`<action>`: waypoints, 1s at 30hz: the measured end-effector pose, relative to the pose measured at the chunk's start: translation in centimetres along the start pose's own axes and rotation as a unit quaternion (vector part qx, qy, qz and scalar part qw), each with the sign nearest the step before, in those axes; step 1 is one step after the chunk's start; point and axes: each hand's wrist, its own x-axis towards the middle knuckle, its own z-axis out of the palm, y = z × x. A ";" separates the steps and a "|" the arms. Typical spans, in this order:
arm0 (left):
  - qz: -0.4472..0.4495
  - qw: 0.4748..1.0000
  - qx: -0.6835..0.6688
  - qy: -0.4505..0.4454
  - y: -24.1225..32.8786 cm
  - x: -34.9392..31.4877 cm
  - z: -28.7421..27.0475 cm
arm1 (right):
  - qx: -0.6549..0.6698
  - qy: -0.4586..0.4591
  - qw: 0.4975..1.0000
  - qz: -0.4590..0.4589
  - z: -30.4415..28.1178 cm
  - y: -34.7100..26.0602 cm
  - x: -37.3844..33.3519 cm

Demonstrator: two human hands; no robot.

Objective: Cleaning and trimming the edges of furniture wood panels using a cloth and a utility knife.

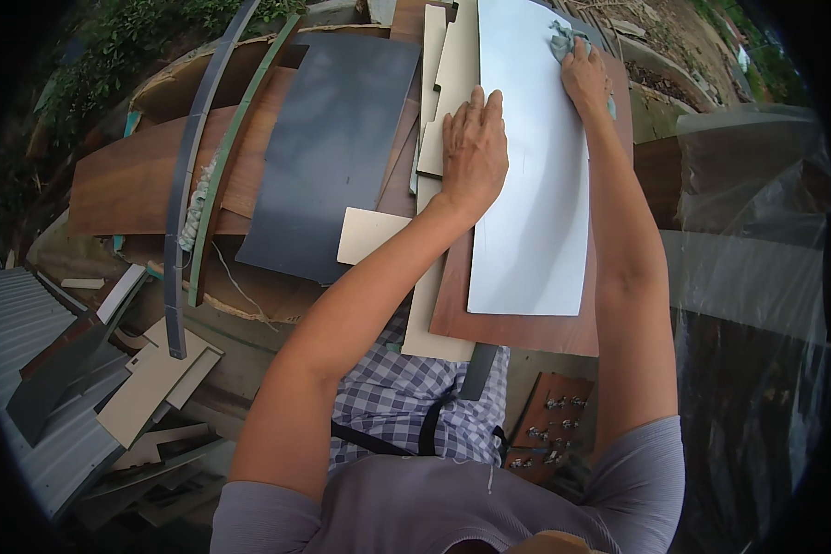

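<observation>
A glossy white panel (526, 231) lies lengthwise in front of me on a brown wood-grain board (452, 305). My left hand (475, 148) rests flat across the panel's left edge, fingers stretched forward, with nothing in them. Near the far right edge of the panel, my right hand (585, 78) presses on a crumpled grey-blue cloth (563, 42). Part of the cloth also shows beside that hand; the rest is hidden beneath it. Cream-coloured boards with notched edges (452, 69) lie along the panel's left side, partly under my left hand.
Left of the stack are a dark grey panel (328, 157), more brown boards (120, 180) and two long narrow strips, one grey (189, 175), one green (226, 175). Offcuts (152, 388) lie lower left. Clear plastic sheeting (752, 277) hangs at right; a board with metal fittings (549, 425) sits below.
</observation>
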 end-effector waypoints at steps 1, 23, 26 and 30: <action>0.000 1.000 0.002 -0.004 0.2 -0.1 0.1 | 0.005 0.005 1.000 -0.019 0.2 -0.3 0.4; -0.011 0.994 -0.023 -0.110 0.6 0.4 -0.5 | -0.019 0.065 0.983 -0.172 0.6 1.9 1.2; -0.022 0.994 -0.007 -0.108 0.3 0.6 -0.8 | 0.058 0.079 0.961 -0.260 0.1 -1.6 -1.1; -0.002 1.000 0.005 -0.023 0.5 0.7 -0.2 | 0.097 0.059 0.956 -0.271 -2.1 -3.7 -5.6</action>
